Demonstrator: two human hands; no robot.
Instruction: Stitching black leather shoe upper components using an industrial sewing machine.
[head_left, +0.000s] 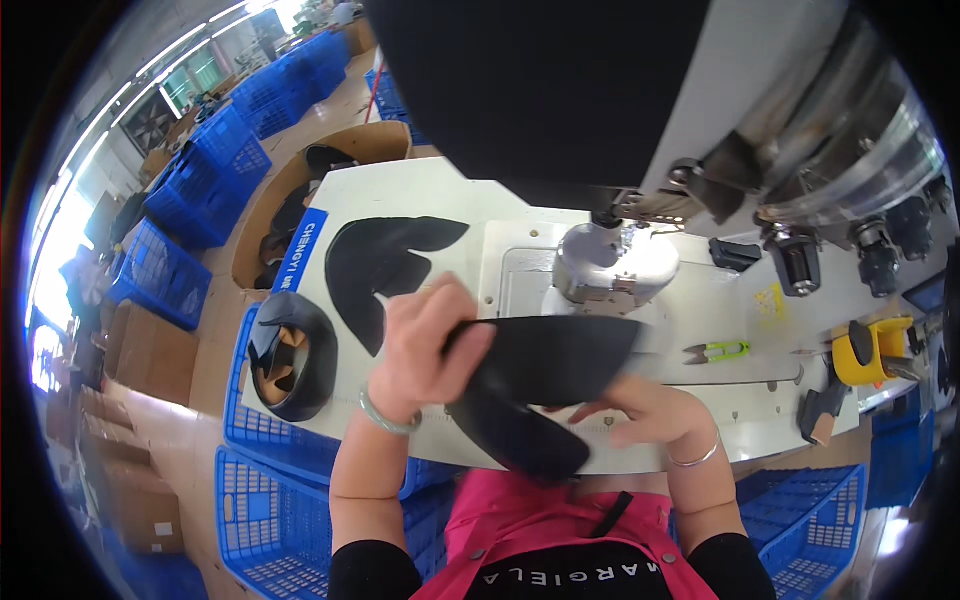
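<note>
piece (555, 350), curved and black, is clenched in left hand (428, 345), right hand (655, 410) loosely spread.

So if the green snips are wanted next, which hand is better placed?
Probably the right hand: it is nearer the green snips, though whether it touches the black piece is unclear. The left hand is farther off and closed on that piece.

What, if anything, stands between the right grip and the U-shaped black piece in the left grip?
Nothing visible does. The left grip holds the U-shaped black piece, and the right grip is close at its right side; I can't tell whether they touch.
</note>
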